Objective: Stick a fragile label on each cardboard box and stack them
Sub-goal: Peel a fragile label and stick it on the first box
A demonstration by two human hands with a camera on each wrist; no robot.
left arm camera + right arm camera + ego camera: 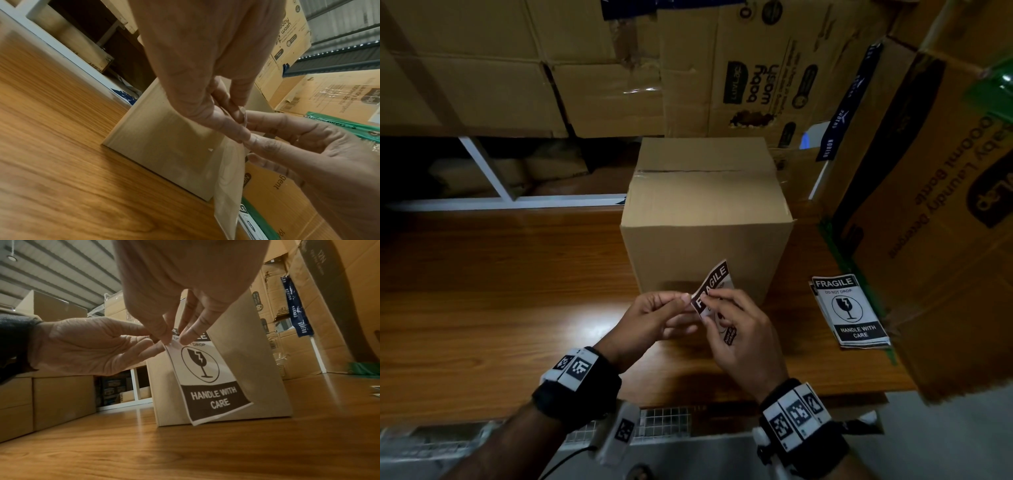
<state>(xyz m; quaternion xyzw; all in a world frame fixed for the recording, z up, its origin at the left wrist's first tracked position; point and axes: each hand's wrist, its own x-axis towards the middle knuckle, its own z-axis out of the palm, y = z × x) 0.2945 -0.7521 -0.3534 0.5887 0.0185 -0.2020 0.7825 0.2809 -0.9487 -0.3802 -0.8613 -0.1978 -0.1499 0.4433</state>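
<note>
A plain taped cardboard box (705,212) stands upright on the wooden table (500,308), just beyond my hands. Both hands hold one black-and-white fragile label (714,284) in the air in front of the box's near face. My left hand (654,317) pinches the label's top corner between thumb and forefinger. My right hand (739,329) pinches the same corner from the other side. In the right wrist view the label (207,378) hangs down, printed side showing, with the box (257,353) behind it. In the left wrist view only its pale back (230,186) shows.
A small stack of fragile labels (847,310) lies on the table right of the box. Large printed cartons (928,205) crowd the right side and more cartons (517,68) line the back. A white shelf frame (493,171) runs behind the table.
</note>
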